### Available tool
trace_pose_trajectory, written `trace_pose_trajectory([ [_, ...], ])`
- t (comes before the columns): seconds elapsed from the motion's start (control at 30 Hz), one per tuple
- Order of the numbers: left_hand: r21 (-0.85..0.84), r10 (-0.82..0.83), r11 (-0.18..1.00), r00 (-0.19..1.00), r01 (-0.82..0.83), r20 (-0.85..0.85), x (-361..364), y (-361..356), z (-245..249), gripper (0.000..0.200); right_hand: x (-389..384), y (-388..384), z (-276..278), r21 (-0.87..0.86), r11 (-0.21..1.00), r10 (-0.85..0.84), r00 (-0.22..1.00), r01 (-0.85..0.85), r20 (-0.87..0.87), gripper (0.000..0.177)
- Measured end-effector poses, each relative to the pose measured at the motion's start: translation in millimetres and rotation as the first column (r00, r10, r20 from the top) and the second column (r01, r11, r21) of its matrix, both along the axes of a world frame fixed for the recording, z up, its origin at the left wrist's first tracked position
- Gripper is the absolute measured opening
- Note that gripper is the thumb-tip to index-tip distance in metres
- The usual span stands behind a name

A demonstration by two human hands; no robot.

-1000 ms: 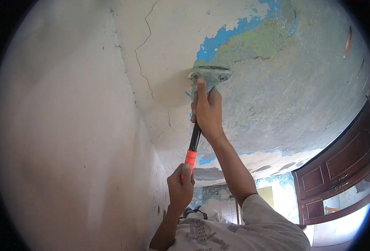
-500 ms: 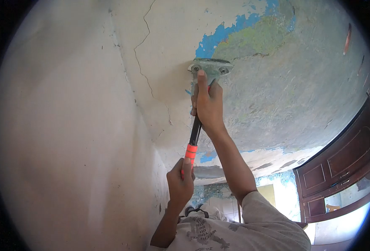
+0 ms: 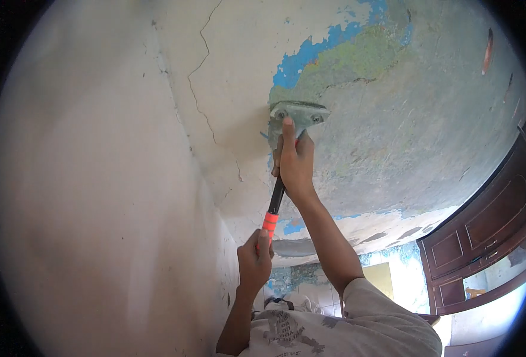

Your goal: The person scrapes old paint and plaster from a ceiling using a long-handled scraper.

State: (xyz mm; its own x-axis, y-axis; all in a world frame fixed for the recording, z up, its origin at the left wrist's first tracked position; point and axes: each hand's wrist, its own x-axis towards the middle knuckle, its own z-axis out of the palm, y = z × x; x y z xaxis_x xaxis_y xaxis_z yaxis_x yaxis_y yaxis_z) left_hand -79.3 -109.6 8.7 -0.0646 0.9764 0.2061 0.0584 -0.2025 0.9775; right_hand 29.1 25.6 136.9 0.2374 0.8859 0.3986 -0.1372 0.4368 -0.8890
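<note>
A long-handled scraper (image 3: 301,112) with a wide grey metal head rests against the peeling wall (image 3: 393,131). My right hand (image 3: 297,163) is closed around its shaft just below the head, thumb stretched up onto the metal. Lower down, my left hand (image 3: 256,256) wraps around the orange-red grip at the handle's end. Just above the blade lies a strip of blue paint (image 3: 292,66) beside a greenish bare patch (image 3: 358,56). Cream paint covers the surface to the left of the blade.
A thin crack (image 3: 192,83) runs down the cream paint near the corner with the plain side wall (image 3: 90,178). Dark brown wooden furniture (image 3: 483,220) stands at the right. Below, a tiled floor (image 3: 310,291) shows past my shirt.
The scraper head and my right hand have moved down the wall, and the greenish patch now reaches further left above the blade. My left hand has shifted only slightly.
</note>
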Motion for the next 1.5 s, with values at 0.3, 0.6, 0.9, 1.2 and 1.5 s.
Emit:
trace_pose_trajectory([
  [0.3, -0.002, -0.060, 0.998, 0.998, 0.060, -0.004, 24.4, 3.8, 28.7, 0.047, 18.5, 2.3, 28.2, 0.030, 0.998, -0.051, 0.998, 0.050, 0.025, 0.055],
  [0.6, 0.020, -0.038, 0.999, 0.999, 0.038, 0.021, 24.1, -0.2, 22.2, 0.053, 19.6, -4.4, 33.6, -0.035, 0.998, -0.041, 0.997, 0.043, 0.063, 0.053],
  [0.9, -0.013, 0.008, 1.000, 1.000, -0.008, -0.002, 16.2, -6.3, 36.3, 0.048, 11.0, -1.4, 26.5, -0.005, 1.000, -0.021, 1.000, 0.021, 0.007, 0.053],
  [1.2, 0.102, 0.049, 0.994, 0.994, -0.038, -0.101, 22.5, 6.0, 35.6, 0.046, 24.6, 3.0, 34.9, 0.052, 0.999, -0.011, 0.999, 0.009, 0.035, 0.055],
  [1.5, 0.046, 0.018, 0.999, 1.000, -0.017, -0.016, 13.6, 0.2, 22.0, 0.051, 10.5, 0.1, 18.7, 0.024, 0.999, -0.042, 0.998, 0.041, 0.056, 0.057],
])
